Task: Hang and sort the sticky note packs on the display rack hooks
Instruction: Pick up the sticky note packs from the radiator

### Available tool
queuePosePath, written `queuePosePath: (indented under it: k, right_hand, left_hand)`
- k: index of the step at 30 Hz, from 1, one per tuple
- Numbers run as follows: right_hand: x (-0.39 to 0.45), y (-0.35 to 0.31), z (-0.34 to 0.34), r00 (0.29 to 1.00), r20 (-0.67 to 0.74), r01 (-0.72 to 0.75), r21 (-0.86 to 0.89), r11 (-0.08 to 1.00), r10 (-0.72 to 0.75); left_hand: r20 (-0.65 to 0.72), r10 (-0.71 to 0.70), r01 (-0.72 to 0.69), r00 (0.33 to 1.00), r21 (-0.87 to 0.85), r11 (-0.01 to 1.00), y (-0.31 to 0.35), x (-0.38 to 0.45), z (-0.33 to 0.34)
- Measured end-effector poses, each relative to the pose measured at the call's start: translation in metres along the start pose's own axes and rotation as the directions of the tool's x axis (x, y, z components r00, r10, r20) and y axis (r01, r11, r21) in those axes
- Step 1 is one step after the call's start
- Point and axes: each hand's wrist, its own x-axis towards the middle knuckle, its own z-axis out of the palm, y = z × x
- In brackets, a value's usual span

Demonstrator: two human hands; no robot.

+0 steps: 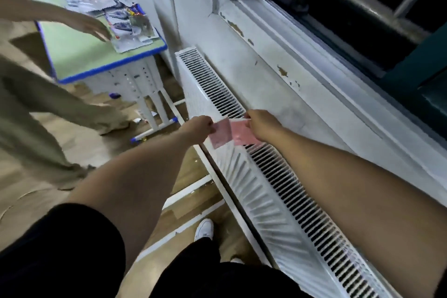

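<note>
Head view: two pink packs held out over a radiator, no rack in sight.
Left hand (pixel 199 128) pinches one pink sticky note pack (pixel 221 134); right hand (pixel 262 126) pinches a second pack (pixel 243 135), edges nearly meeting between the fists. Step judged: carrying. Next calls for finding the hooks. Beyond the left hand, another person's hand (pixel 93 28) reaches over a cluttered desk (pixel 79 55).

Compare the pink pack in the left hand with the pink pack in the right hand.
The left pack hangs nearer the radiator's floor-side edge, gripped at its left edge by the left hand; the right pack lies over the grille slots, pinched at its top by the right hand. The left pack looks paler, the right one a stronger pink. Both are thin, flat, blurred packs held above the radiator.
</note>
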Motion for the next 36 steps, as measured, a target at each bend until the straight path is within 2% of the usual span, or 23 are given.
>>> queuePosePath:
  k: [5,9,14,22,29,36]
  right_hand:
    - [-0.020,-0.041,0.013,0.983,-0.029,0.183,0.137,0.974,-0.180]
    - [-0.051,-0.066,0.036,0.954,-0.046,0.296,0.289,0.910,-0.296]
    - [-0.089,-0.097,0.065,0.906,-0.065,0.419,0.286,0.862,-0.419]
    - [-0.153,-0.159,0.111,0.793,0.059,0.564,0.303,0.768,-0.606]
    - [-0.233,-0.232,0.170,0.667,0.153,0.680,0.274,0.680,-0.729]
    - [-0.387,-0.295,0.256,0.501,0.264,0.758,0.326,0.565,-0.824]
  left_hand:
    - [-0.170,-0.205,0.157,0.964,-0.259,0.953,-0.029,-0.074,0.007]
    - [-0.299,-0.353,0.212,0.887,-0.416,0.884,-0.042,-0.138,0.029]
    - [-0.400,-0.482,0.241,0.779,-0.518,0.821,-0.060,-0.214,0.060]
    - [-0.392,-0.732,0.335,0.558,-0.700,0.631,-0.095,-0.325,0.115]
    - [-0.381,-0.826,0.336,0.416,-0.779,0.529,-0.112,-0.458,0.166]
    - [-0.338,-0.927,0.330,0.164,-0.867,0.375,-0.119,-0.634,0.260]
